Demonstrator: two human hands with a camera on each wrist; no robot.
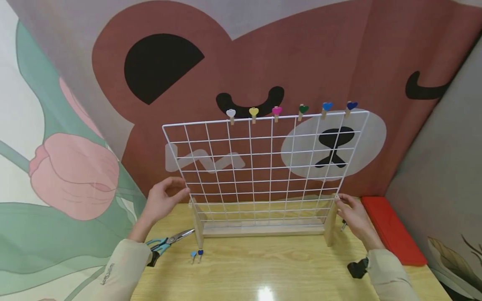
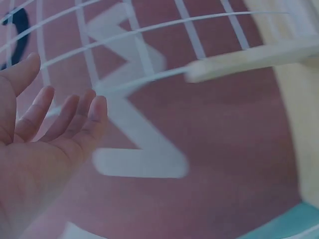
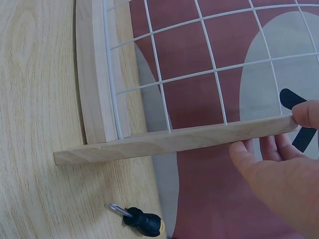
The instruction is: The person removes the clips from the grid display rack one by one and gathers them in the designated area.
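Note:
A white wire grid (image 1: 263,167) stands upright in a wooden base (image 1: 263,230) on the light wood table. Several heart-topped clips (image 1: 276,111) of different colours sit along its top wire. My left hand (image 1: 169,196) hovers by the grid's left edge. In the left wrist view its fingers (image 2: 75,114) are relaxed and apart from the wires (image 2: 149,74). My right hand (image 1: 348,209) pinches the top end of the right wooden post (image 1: 330,228). In the right wrist view the thumb lies on one side of the post (image 3: 174,141) and the fingers (image 3: 259,149) on the other.
Teal-handled scissors (image 1: 169,241) and two small blue clips (image 1: 196,253) lie left of the base. A stubby screwdriver (image 3: 137,221) lies by the right post. A red flat box (image 1: 393,230) sits at the table's right edge. A printed backdrop hangs close behind.

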